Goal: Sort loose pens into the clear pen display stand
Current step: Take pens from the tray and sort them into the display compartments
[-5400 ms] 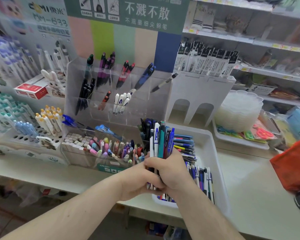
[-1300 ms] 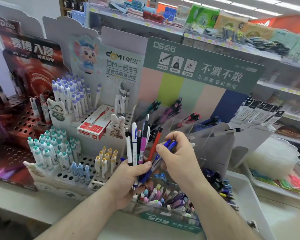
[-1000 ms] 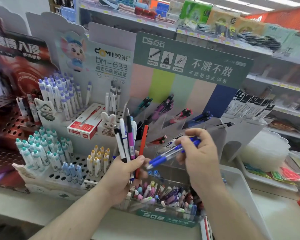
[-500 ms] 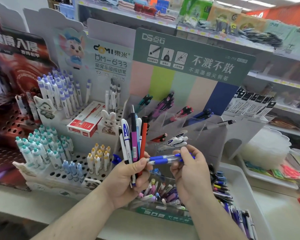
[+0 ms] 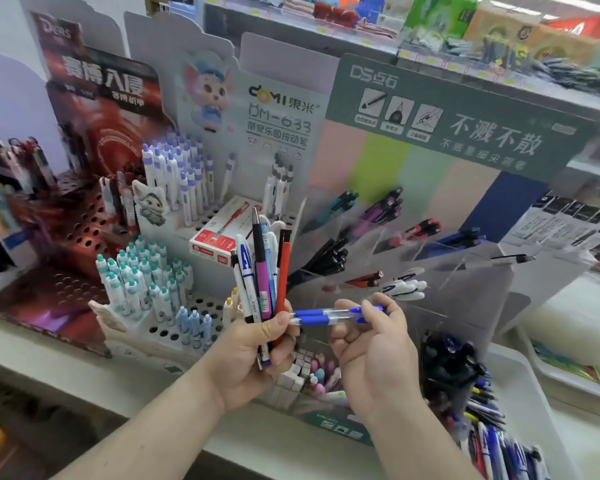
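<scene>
Lying crosswise between the two hands, two blue pens [image 5: 329,316] are pinched at their right ends by the fingers and thumb of the right hand [image 5: 371,351], with their left ends reaching to the thumb of the left hand [image 5: 253,358]. That left hand grips an upright bunch of pens [image 5: 262,271]: a white one with blue lettering, a purple one with a dark top, a light blue one and a red one, fanned slightly above the fist.

Just behind both hands stands the clear pen display stand [image 5: 465,271], its slanted compartments holding sorted groups: teal pens [image 5: 336,206], purple pens [image 5: 381,209], red pens [image 5: 416,232] and blue pens [image 5: 461,239] in the upper row, black pens [image 5: 326,259] and white pens [image 5: 404,285] lower down. A single dark pen [image 5: 513,259] lies at the stand's upper right edge. A green header card [image 5: 465,119] with white characters rises behind it.

To the right, on the bench [image 5: 291,455], a white tray [image 5: 530,386] holds a heap of loose pens [image 5: 492,431]. To the left, a white perforated rack [image 5: 194,306] carries upright white pens with teal, blue, yellow and purple caps, with a red box [image 5: 222,237] resting on it. Farther left is a dark red perforated stand [image 5: 77,230].
</scene>
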`<state>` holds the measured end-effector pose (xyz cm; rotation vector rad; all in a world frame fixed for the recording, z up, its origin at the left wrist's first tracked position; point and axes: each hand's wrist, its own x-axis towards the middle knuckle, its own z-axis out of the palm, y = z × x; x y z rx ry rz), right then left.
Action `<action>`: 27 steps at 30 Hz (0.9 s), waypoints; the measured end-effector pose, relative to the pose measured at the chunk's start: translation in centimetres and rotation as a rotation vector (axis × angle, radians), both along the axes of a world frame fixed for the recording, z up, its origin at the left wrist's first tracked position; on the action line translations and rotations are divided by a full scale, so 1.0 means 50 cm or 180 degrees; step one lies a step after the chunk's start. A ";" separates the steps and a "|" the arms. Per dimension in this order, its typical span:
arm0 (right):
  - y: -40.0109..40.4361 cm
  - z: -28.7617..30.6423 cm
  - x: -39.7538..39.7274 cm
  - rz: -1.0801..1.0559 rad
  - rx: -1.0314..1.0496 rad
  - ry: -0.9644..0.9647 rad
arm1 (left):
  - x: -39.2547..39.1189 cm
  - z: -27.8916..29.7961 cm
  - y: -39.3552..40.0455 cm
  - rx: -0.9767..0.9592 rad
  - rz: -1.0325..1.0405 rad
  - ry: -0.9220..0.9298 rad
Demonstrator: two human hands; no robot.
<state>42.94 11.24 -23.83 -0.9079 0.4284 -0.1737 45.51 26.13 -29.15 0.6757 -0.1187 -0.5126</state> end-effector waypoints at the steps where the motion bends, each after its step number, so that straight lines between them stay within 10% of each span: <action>1: 0.005 0.000 0.002 0.0039 0.0001 -0.0016 | 0.003 -0.001 0.009 0.0014 0.0013 -0.0020; 5: 0.005 0.014 0.024 -0.0130 -0.0667 -0.0353 | 0.017 -0.011 0.041 0.0097 0.0138 0.0000; 13: -0.008 -0.041 0.077 0.0380 -0.4431 -0.0860 | 0.021 -0.016 0.079 0.0379 0.0370 0.0205; 27: 0.050 -0.153 0.103 0.1441 -0.6208 -0.0192 | 0.011 -0.022 0.073 0.0819 0.0377 -0.0009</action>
